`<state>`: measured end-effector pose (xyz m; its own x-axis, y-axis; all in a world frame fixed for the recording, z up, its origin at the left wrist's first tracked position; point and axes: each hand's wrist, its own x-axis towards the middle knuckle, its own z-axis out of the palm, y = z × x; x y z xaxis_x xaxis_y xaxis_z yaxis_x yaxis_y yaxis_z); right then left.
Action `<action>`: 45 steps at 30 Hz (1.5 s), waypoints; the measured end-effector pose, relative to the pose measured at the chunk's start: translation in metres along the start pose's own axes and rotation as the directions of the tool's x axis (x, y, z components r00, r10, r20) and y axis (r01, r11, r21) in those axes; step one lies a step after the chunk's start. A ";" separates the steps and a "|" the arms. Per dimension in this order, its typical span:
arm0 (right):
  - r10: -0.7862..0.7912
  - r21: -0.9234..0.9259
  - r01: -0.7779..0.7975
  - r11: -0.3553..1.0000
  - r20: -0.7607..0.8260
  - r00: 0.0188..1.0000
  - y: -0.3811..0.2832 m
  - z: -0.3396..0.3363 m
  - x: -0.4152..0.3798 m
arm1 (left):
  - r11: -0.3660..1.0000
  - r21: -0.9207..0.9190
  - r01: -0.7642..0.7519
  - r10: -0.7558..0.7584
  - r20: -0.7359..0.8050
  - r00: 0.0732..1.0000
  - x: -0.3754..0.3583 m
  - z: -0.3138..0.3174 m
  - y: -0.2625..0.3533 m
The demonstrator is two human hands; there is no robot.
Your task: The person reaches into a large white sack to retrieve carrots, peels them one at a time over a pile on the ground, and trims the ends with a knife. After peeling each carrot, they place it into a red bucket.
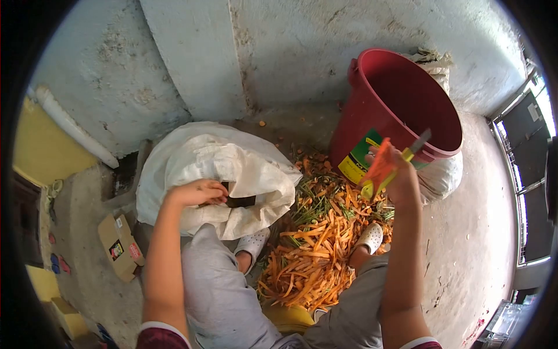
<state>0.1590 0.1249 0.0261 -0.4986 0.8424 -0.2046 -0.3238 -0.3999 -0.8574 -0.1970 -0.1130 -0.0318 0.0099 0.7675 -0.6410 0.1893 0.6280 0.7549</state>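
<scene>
My left hand [201, 192] is at the mouth of a white woven sack [212, 150], its fingers loosely bent over the dark opening with nothing seen in them. On the other side, my right hand [403, 177] is closed around a yellow-handled knife [419, 141], its grey blade pointing up and away. A flat orange piece [381, 164] lies against the fingers of that hand; I cannot tell what it is. Below, orange peelings [319, 250] and green stalks [308, 203] cover the floor between my feet.
A large dark red bucket [372, 104] with a green and yellow label stands at the right, in front of another white sack [443, 177]. Left of my knee lies a flattened cardboard box [121, 247]. Behind everything rises a stained pale wall [290, 52].
</scene>
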 end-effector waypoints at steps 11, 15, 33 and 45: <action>-0.084 -0.545 0.054 0.837 -0.029 0.996 0.021 0.023 -0.009 | 0.220 0.879 0.422 0.035 -0.440 0.898 0.083 -0.028 -0.139; -0.070 -0.624 0.014 0.781 -0.064 0.996 0.021 0.019 -0.008 | 0.307 0.822 0.480 0.250 -0.556 0.792 0.091 -0.053 -0.185; -0.118 -0.873 0.083 0.481 0.030 0.993 0.012 0.034 -0.030 | 0.474 0.675 0.566 0.132 -0.689 0.712 0.087 -0.058 -0.200; -0.073 -0.906 0.066 0.418 0.038 0.997 0.018 0.042 -0.013 | 0.512 0.647 0.565 0.118 -0.704 0.700 0.096 -0.060 -0.209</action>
<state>0.1254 0.0914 0.0329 -0.5040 0.8549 -0.1230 0.5602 0.2151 -0.7999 -0.2946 -0.1623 -0.2428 -0.6624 0.7018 -0.2620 0.7377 0.6719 -0.0653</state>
